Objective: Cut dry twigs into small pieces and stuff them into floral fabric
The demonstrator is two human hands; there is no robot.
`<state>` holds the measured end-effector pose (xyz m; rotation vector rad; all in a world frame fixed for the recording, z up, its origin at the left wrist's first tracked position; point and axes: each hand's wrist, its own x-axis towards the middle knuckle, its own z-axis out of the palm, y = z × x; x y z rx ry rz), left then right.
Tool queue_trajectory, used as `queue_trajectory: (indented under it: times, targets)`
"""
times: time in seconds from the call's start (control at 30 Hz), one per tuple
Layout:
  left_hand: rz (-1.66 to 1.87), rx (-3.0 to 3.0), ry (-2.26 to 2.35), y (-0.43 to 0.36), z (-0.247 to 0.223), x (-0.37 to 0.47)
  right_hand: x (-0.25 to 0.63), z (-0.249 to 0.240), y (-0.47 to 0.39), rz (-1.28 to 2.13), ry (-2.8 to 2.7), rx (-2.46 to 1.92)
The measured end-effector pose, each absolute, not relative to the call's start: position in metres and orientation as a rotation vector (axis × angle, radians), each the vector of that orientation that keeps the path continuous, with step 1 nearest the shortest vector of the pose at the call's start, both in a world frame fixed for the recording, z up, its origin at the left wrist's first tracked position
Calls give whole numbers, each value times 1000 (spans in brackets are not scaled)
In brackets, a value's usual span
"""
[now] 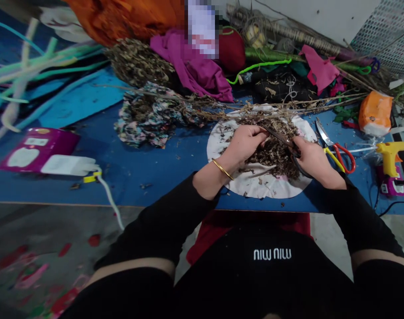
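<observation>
My right hand (313,159) grips a pair of dark-handled scissors (279,135), whose blades point left toward my other hand. The fingers of my left hand (244,144) are pinched together near the blade tips, on what looks like dried plant material; the exact piece is hidden. Below both hands, a heap of brown dried leaves (277,159) lies on a round white cloth (271,189). A second pair of scissors (339,155), with red and yellow handles, rests to the right of the cloth.
Long dry stalks (308,103) cross behind the cloth. At the right are a yellow glue gun (389,155) and an orange pack (374,113). Floral fabric (142,122) with dried leaves lies left, beyond it a purple pack (37,150). The blue table (168,177) ends close to my body.
</observation>
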<state>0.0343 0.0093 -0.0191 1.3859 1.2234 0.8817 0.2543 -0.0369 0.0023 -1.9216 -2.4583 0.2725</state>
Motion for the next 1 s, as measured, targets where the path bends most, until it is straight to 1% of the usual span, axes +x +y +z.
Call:
queue_trajectory:
  times: [0.23, 0.43, 0.77, 1.0]
  targets:
    - [766, 1568, 1251, 10, -18, 33, 253, 3, -36, 188, -2493, -1921]
    - [815, 1512, 1204, 9, -20, 33, 254, 0, -37, 254, -2482, -1877]
    - [927, 1300, 1199, 6, -2, 34, 260, 7, -35, 256, -2360, -1883]
    - [872, 1384, 1158, 6, -10, 36, 259, 3, -36, 246, -2394, -1834]
